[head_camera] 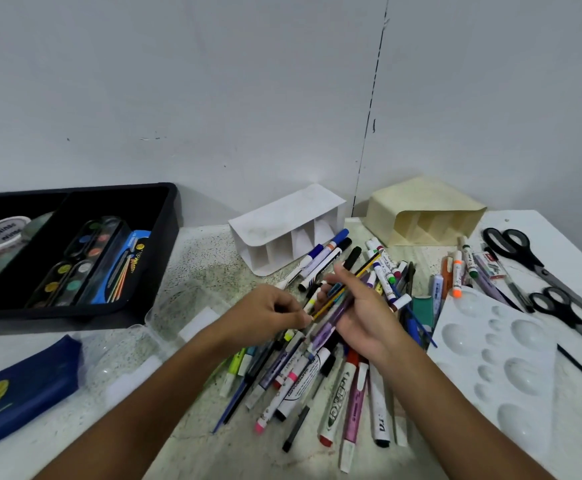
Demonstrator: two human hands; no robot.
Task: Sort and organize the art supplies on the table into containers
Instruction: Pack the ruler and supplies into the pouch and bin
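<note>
Speckled tabletop (199, 271) runs back to a pale wall, and both forearms come up from the bottom edge, cut off by it. Nearest, the pile of markers and pens (317, 382) lies jumbled under the arms, so much of its middle is hidden. At the left edge a blue pouch (19, 393) is partly out of view, and beside it a clear plastic case (165, 327) is hard to trace against the speckle. On the right sits a white paint palette (504, 355), its near end fading out low in the view.

Above the pile, the left hand (268, 315) pinches the near end of a yellow-and-black pencil (343, 291). The right hand (362, 306) curls around a small bundle of pens that includes a purple pen (334, 317); how many it grips I cannot tell.

Farther back, two pairs of black scissors (538, 271) lie right of the palette. A black tray (165, 209), cut off at the left, holds watercolour sets and tubs. Against the wall lie a white divided organizer (289, 216) and a cream organizer (421, 206), both tipped on their sides
</note>
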